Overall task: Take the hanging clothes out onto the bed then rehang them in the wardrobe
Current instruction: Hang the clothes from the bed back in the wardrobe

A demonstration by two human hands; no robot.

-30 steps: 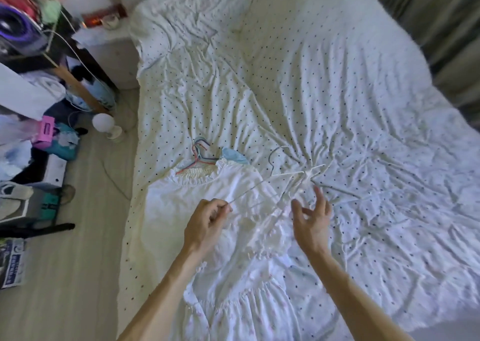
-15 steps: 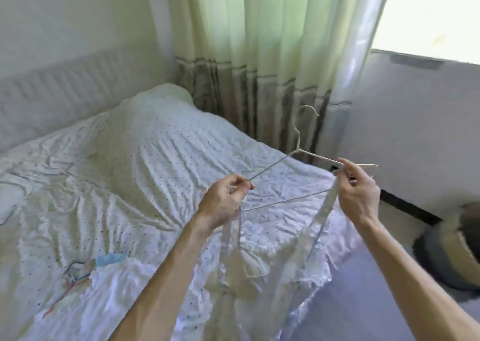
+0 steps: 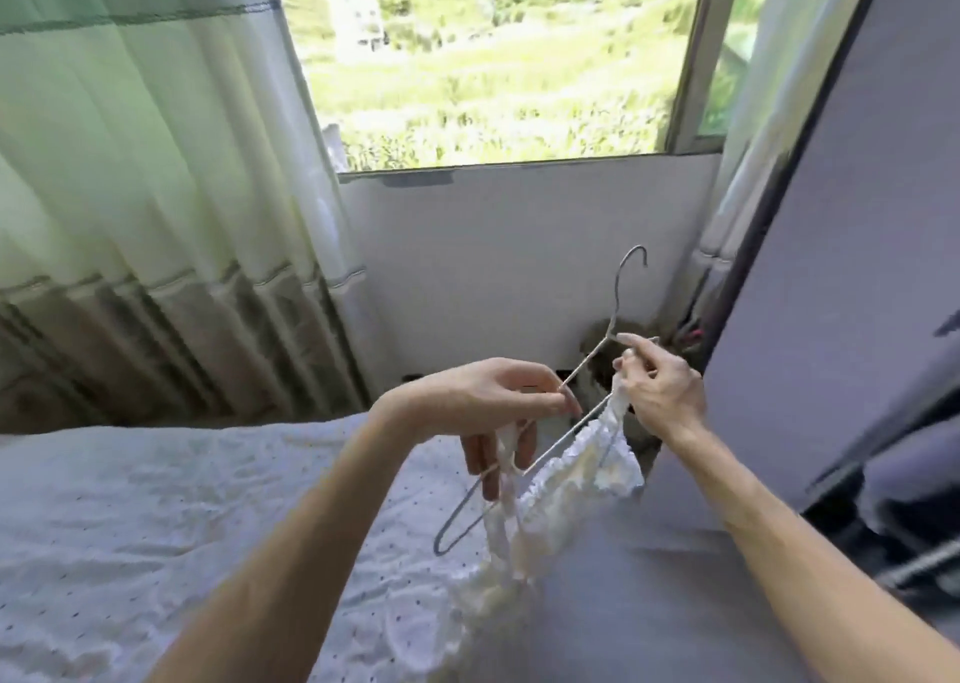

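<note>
White dress (image 3: pixel 571 490): now carrying on wire hanger (image 3: pixel 616 295), lifted off bed (image 3: pixel 156 500), hanging by its right edge. Pinching hanger arm with left hand (image 3: pixel 483 401), clamping right end with right hand (image 3: pixel 660 386). Moving into rehanging, likely.

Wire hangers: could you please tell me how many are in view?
1. The thin pale wire hanger is held between the left hand and right hand, carrying a white frilled garment; others may lie out of frame.

Open air runs ahead of the hanger (image 3: pixel 586 360) up to the white wall (image 3: pixel 519 245). A grey panel (image 3: pixel 831 266) stands close on the right, a curtain (image 3: pixel 156 162) hangs left, and the bed (image 3: pixel 156 500) lies below.
</note>
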